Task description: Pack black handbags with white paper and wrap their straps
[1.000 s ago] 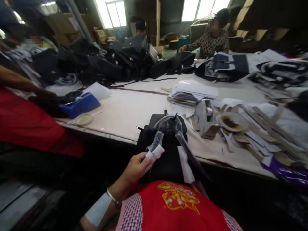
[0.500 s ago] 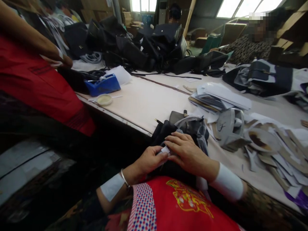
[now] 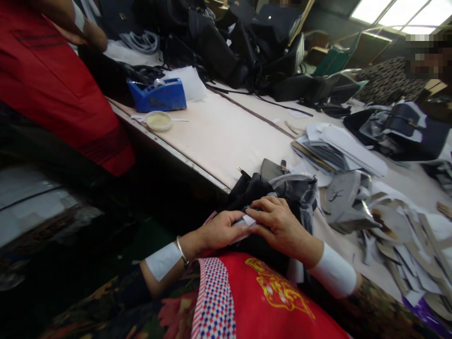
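Observation:
A black bag (image 3: 243, 190) with a grey flap and clear plastic wrap around its handle (image 3: 294, 177) rests at the table's front edge, against my body. In front of it my left hand (image 3: 223, 229) is closed, its thumb pressed on a small white piece (image 3: 249, 220) that looks like paper or tape. From the other side my right hand (image 3: 278, 226) bends its fingers over the same piece and the grey wrapped part beneath. The fingertips of both hands nearly meet there. My palms and hands hide most of what lies under them.
A blue tape dispenser (image 3: 157, 95) and a round pale dish (image 3: 158, 121) stand near the left table edge. Right of the bag are a grey tape dispenser (image 3: 348, 200), stacked sheets (image 3: 348, 148) and paper scraps (image 3: 420, 245). Black bags (image 3: 219, 49) are heaped behind. A person in a red apron (image 3: 60, 89) stands left.
The view has tilted down and shifted, so the table items sit differently in the picture. Both hands stay together at the bag; the white piece shows slightly more between them.

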The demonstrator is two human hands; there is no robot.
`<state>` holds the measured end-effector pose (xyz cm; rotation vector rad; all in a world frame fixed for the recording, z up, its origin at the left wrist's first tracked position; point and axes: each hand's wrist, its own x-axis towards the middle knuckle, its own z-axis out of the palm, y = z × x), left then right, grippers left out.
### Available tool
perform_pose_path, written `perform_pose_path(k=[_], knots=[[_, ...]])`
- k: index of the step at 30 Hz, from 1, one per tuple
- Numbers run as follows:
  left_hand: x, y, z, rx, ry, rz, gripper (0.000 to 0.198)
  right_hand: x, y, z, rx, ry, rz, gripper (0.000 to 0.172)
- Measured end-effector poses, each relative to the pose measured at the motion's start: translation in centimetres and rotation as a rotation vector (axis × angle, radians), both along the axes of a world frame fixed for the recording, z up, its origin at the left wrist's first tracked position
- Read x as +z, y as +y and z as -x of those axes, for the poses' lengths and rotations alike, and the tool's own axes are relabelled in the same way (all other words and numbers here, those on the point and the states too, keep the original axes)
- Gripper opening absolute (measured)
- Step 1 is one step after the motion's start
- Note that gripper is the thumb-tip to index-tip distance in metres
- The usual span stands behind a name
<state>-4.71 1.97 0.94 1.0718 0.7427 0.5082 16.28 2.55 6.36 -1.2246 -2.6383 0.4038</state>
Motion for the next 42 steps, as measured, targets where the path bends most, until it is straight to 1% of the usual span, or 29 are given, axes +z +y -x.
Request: perform_pose_path(k=[5, 8, 12, 15, 17, 20, 22, 24, 27, 30, 33, 36, 39, 40, 42], knots=[[0.2, 0.1, 0.2, -0.005, -0.001, -0.013, 0.046, 0.1, 0.1, 0.4, 0.011, -0.007, 0.038, 0.027], [0.0, 0.1, -0.1, 0.029, 0.003, -0.042, 0.044, -0.1, 0.1, 0.7, -0.012, 0.020, 0.053, 0.024], [-0.3, 0.1, -0.4, 0.055, 0.056, -0.136, 0.039, -0.4, 0.2, 1.3, -0.090, 0.047, 0.074, 0.016], [-0.5, 0.0, -0.6, 0.046, 0.087, -0.212, 0.032, -0.2, 0.8, 2.0, -0.097, 0.036, 0.079, 0.013], [-0.6, -0.1, -0.6, 0.036, 0.079, -0.229, 0.029, -0.1, 1.2, 2.5, -0.068, 0.019, 0.050, 0.017], [-0.7, -0.2, -0.7, 0.039, 0.040, -0.144, 0.027, -0.4, 1.2, 2.9, 0.010, -0.009, -0.092, 0.023], [-0.6, -0.2, -0.7, 0.056, 0.031, -0.073, 0.026, -0.7, 0.8, 2.9, 0.060, -0.019, -0.222, 0.024], [-0.6, -0.2, -0.7, 0.071, 0.036, -0.045, 0.026, -1.1, 0.1, 2.8, 0.091, -0.026, -0.323, 0.025], [-0.4, 0.0, -0.6, 0.070, 0.026, -0.020, 0.031, -1.4, -0.4, 2.4, 0.102, -0.018, -0.395, 0.026], [0.0, 0.2, -0.5, 0.074, 0.026, -0.026, 0.033, -1.5, -0.1, 1.6, 0.123, 0.055, -0.355, 0.022], [0.3, 0.3, -0.4, 0.087, 0.055, -0.050, 0.036, -1.5, 0.7, 0.5, 0.190, 0.125, -0.238, 0.020], [0.0, 0.4, -0.5, 0.078, 0.029, -0.006, 0.042, -1.2, 1.3, -0.7, 0.275, 0.074, -0.160, 0.024], [-0.7, 0.6, -0.5, 0.054, 0.006, 0.004, 0.042, -0.8, 1.4, -1.3, 0.343, -0.002, -0.154, 0.033], [-0.9, 0.7, -0.5, 0.049, 0.003, 0.011, 0.041, -0.8, 1.4, -1.3, 0.360, -0.012, -0.168, 0.033], [-1.2, 0.8, -0.4, 0.057, -0.015, 0.052, 0.040, -0.9, 1.3, -1.3, 0.377, -0.021, -0.206, 0.025]])
